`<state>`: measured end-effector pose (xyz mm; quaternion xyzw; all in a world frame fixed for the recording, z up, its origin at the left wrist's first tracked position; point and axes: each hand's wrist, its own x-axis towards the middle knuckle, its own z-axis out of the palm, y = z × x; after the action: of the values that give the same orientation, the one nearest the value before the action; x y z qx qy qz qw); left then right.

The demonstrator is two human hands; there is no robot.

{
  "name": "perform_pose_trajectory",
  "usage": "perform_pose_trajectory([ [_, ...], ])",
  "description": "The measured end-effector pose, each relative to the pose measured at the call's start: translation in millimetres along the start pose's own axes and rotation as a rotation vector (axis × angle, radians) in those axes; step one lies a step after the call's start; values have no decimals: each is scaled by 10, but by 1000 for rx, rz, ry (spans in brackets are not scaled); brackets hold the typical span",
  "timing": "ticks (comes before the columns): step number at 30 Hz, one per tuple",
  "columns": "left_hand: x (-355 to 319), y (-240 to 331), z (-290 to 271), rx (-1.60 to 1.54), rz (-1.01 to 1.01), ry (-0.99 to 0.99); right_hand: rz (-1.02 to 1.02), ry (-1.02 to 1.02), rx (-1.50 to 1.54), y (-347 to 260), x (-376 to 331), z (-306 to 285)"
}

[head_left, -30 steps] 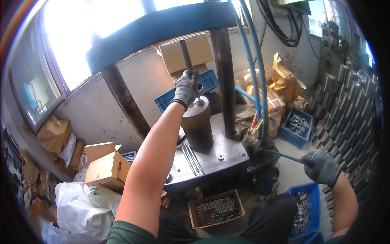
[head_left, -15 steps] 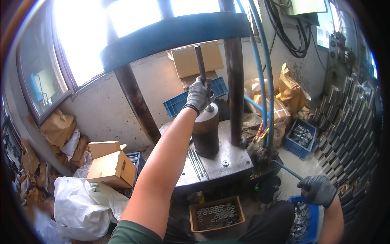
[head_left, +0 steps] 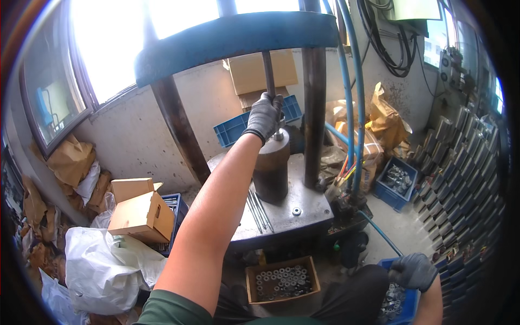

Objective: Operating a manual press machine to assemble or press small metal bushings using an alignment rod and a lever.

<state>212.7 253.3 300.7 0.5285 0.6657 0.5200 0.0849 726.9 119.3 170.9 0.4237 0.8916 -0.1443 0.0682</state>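
Press rod (head_left: pixel 268 73) clamped by left hand (head_left: pixel 264 116); right hand (head_left: pixel 413 271) curled in blue crate (head_left: pixel 398 311) (cluttered workshop floor).

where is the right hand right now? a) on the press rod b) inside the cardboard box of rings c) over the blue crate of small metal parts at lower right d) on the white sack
c: the gloved right hand sits over the blue crate of small metal parts at the lower right, while the left hand grips the rod above the dark cylinder.
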Motion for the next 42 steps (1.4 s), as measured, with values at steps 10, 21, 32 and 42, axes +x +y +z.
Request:
perform_pose_trajectory([
  [10, 52, -58, 30, 30, 1, 11, -32, 259, 101, -32, 89, -262],
  [21, 66, -130, 53, 32, 52, 42, 9, 400, 117, -97, 176, -363],
  [32, 34, -119, 50, 24, 25, 32, -112, 1237, 157, 436, 1538, -1323],
  [42, 28, -106, 58, 25, 12, 27, -24, 247, 83, 57, 97, -230],
])
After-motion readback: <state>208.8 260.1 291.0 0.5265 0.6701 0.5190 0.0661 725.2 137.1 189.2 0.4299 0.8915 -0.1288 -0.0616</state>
